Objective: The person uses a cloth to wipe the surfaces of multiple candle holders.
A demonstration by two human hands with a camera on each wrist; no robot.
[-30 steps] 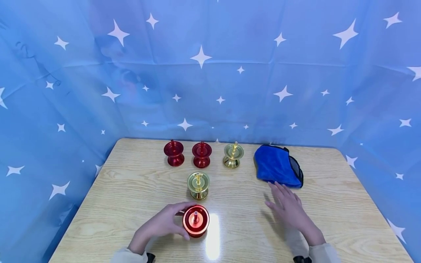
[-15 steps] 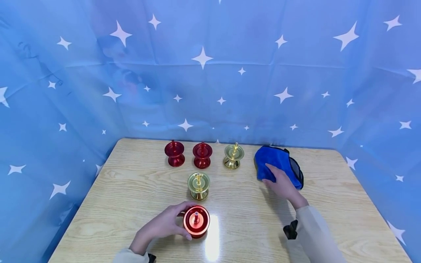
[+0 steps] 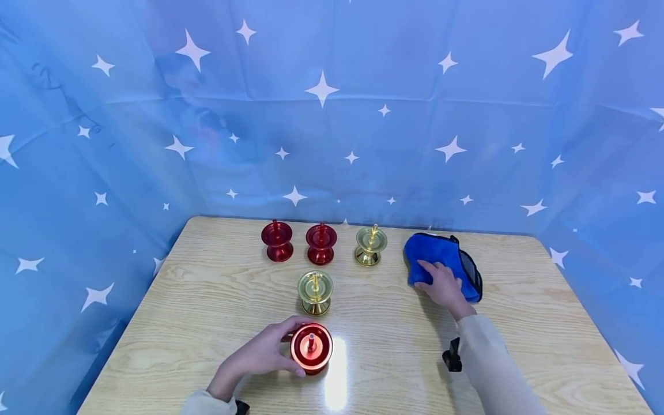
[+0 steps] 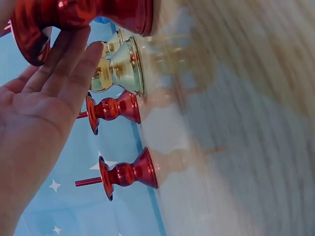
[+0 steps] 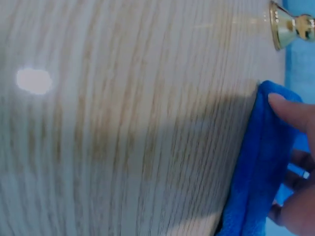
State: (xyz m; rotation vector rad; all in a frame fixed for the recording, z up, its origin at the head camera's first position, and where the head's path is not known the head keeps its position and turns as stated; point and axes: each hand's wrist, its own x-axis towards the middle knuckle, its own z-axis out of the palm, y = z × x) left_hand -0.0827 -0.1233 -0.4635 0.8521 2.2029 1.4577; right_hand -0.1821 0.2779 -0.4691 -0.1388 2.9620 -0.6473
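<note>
My left hand (image 3: 261, 351) grips a shiny red candle holder (image 3: 312, 347) near the table's front, thumb and fingers round its side. In the left wrist view that red candle holder (image 4: 74, 12) lies against the fingers at the top. Over at the right, my right hand (image 3: 444, 285) grips a folded blue cloth (image 3: 427, 249) with black edging and a grey patch. The right wrist view shows a fingertip on top of the blue cloth (image 5: 258, 152), with other fingers partly hidden behind it. Directly behind the held candle holder stands a gold candle holder (image 3: 315, 288).
Along the back edge stand two red candle holders (image 3: 279, 249) and another gold candle holder (image 3: 369, 253), all upright with a central spike. The wood-grain table (image 3: 192, 311) has a bright glare streak near its front. A blue star-patterned curtain (image 3: 363, 127) closes off the back and sides.
My right hand has moved forward onto the blue cloth, and its fingers have curled into it. The left hand has stayed on the red candle holder.
</note>
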